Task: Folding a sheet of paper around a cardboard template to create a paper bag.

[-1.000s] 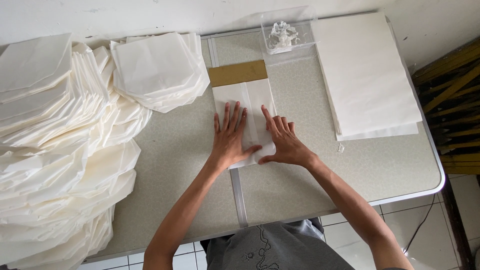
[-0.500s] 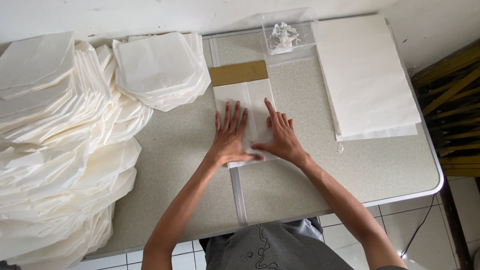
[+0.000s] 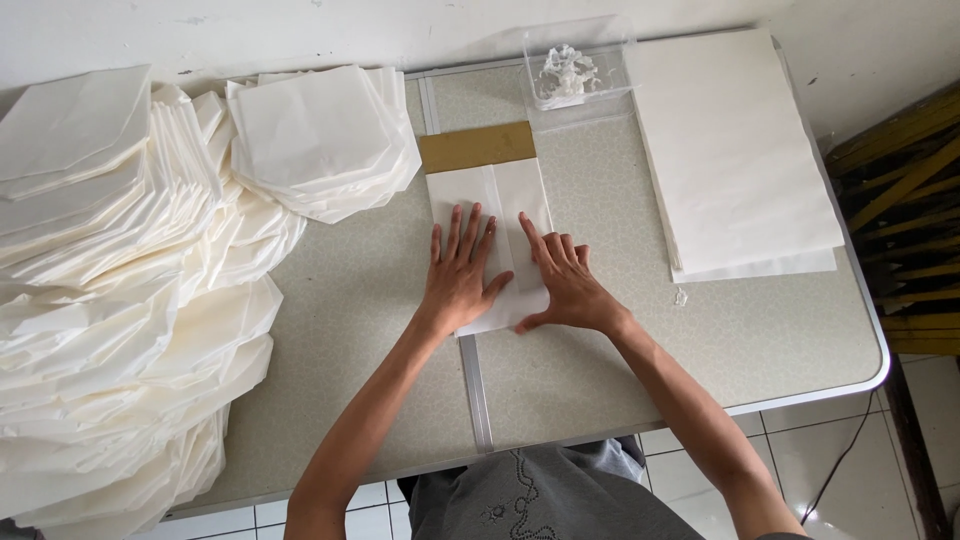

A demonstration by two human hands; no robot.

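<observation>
Both hands are pressing flat on the folded white paper [image 3: 497,225] at table [image 3: 350,300] centre, w/ a brown card [image 3: 477,147] sticking out above it. Left hand [image 3: 458,280] & right hand [image 3: 565,285] are lying w/ fingers spread wide, gripping nothing, probably keeping the fold down. Paper stacks [image 3: 130,280] are sitting left, flat sheets [image 3: 730,150] right.

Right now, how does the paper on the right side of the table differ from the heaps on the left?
The flat sheet stack lies neat, squared and unfolded; the folded paper heaps are fanned out and overlapping. The sheets are large rectangles; the folded pieces are smaller, with angled corners. The heaps spread past the table edge; the stack stays on it. Both are white paper.
</observation>
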